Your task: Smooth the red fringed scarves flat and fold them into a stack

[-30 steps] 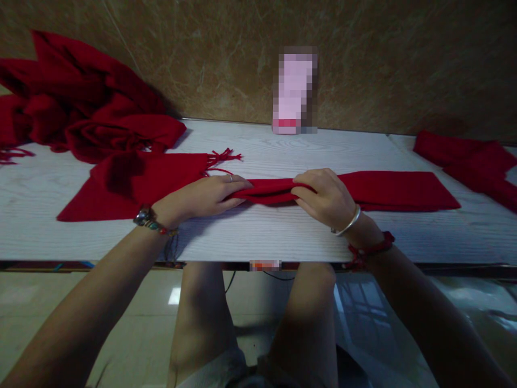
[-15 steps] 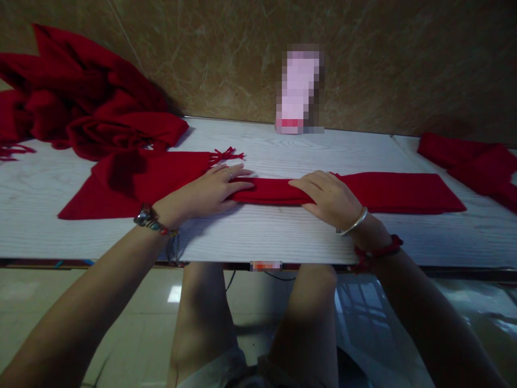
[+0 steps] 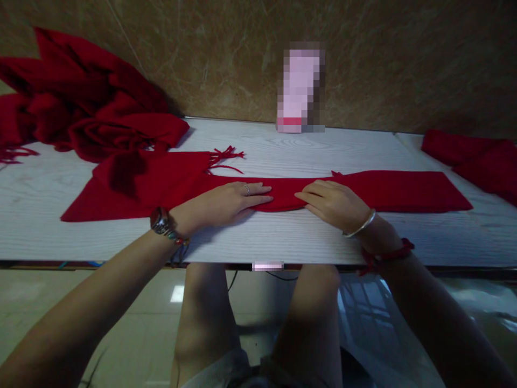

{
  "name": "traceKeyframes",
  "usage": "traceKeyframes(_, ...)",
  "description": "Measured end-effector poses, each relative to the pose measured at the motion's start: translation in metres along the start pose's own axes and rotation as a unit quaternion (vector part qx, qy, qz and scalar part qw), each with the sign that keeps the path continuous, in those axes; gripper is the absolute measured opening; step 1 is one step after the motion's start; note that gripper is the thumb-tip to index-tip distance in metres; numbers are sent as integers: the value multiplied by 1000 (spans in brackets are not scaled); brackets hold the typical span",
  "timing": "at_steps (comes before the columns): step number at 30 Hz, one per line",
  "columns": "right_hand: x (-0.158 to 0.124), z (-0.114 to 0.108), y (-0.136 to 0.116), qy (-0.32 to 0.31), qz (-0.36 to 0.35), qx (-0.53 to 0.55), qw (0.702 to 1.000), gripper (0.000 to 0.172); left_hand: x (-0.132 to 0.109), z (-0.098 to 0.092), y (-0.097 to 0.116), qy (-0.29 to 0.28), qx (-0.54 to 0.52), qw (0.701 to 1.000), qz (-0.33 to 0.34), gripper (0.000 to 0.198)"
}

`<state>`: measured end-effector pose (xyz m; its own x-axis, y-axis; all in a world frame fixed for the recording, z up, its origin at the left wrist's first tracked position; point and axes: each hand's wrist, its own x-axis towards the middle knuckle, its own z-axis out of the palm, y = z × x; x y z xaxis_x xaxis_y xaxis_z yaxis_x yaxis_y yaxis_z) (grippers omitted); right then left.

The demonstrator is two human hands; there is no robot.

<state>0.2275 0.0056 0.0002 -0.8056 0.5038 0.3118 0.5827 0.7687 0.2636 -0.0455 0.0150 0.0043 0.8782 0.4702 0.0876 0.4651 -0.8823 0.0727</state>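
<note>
A long red scarf [image 3: 396, 189] lies folded lengthwise across the white wooden table [image 3: 262, 237], its tassels near the middle back. My left hand [image 3: 228, 200] rests flat on the scarf near its centre, fingers stretched out to the right. My right hand [image 3: 333, 202] lies flat on the scarf just to the right, fingers pointing left. The fingertips of the two hands are a short gap apart. Both hands press the cloth down and grip nothing.
A heap of red scarves [image 3: 81, 113] fills the table's back left. More folded red cloth [image 3: 472, 156] lies at the back right. A blurred pink object [image 3: 301, 89] stands against the brown wall. The table's near edge is just above my knees.
Both hands have gone from pinching a raised fold of the scarf to lying flat on it. The scarf now lies flattened, and my left hand has shifted right.
</note>
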Motion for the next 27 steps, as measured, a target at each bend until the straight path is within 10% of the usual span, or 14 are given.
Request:
traceKeyframes(14,-15,6,-6,-86,123,184,971,41,-3,3,-3,-34,-29,998,-35,46)
traceKeyframes(27,-14,7,-11,-90,213,127,965,45,-4,-2,2,-67,-43,995,-60,52)
